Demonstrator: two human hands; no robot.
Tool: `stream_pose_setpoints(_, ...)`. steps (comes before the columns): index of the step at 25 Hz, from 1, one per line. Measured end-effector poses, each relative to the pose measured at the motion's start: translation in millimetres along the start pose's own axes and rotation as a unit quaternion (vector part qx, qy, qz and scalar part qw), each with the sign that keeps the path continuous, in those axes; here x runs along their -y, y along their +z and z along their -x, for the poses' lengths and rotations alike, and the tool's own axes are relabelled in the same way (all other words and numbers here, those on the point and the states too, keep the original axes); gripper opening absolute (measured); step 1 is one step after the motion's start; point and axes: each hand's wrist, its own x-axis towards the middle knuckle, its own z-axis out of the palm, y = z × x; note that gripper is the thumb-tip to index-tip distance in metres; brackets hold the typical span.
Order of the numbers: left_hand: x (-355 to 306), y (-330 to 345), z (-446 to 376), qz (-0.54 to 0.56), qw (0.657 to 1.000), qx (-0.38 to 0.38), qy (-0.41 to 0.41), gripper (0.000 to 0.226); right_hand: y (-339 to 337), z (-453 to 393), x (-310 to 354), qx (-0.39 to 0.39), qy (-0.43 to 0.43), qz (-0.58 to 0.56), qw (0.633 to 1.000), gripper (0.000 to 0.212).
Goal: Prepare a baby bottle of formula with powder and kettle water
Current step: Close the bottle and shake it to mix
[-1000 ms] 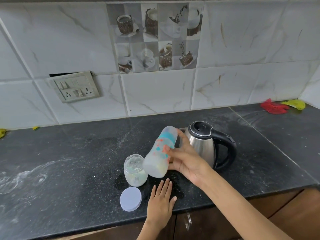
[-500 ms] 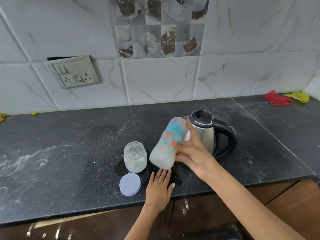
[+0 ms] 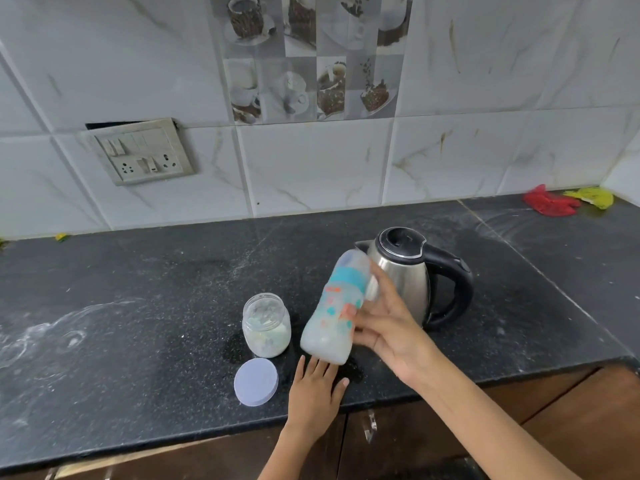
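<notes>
The right hand (image 3: 388,327) is wrapped around a translucent plastic baby bottle with a teal collar and coloured prints (image 3: 334,313), gripping it about the middle with fingers curled behind and the thumb in front. The bottle is tilted, its capped top leaning up and to the right toward the stainless steel electric kettle with a black lid and handle (image 3: 412,275), its base lifted just above the black speckled stone counter (image 3: 138,306). Cloudy white liquid sits in its lower part, so powder and water both appear to be in already, and the step in hand looks like shaking or swirling to mix. The left hand (image 3: 315,389) lies flat and open on the counter near the front edge, fingers spread, holding nothing, its fingertips just below the bottle's base. To the left of the bottle stands a small clear glass jar of pale powder (image 3: 266,323), uncovered, with its round pale lilac lid (image 3: 256,381) lying flat on the counter just in front of it. The next move probably calls for a firm grip and a well-seated cap while mixing, then setting the bottle upright; the jar remains to be closed.
</notes>
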Motion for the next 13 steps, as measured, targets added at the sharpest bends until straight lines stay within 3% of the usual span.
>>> stream_pose_setpoints(7, 2.8, 2.6, -1.4, -0.011, 0.999, 0.029, -0.008, 0.057, -10.4, -1.1, 7.5, -0.003, -0.035, -0.044, 0.998, 0.089)
stream_pose_setpoints(13, 3.2, 5.9, -2.0, 0.004, 1.0, 0.003, -0.003, 0.055, -8.5, -1.1, 6.0, -0.017, -0.02, -0.035, 0.999, 0.087)
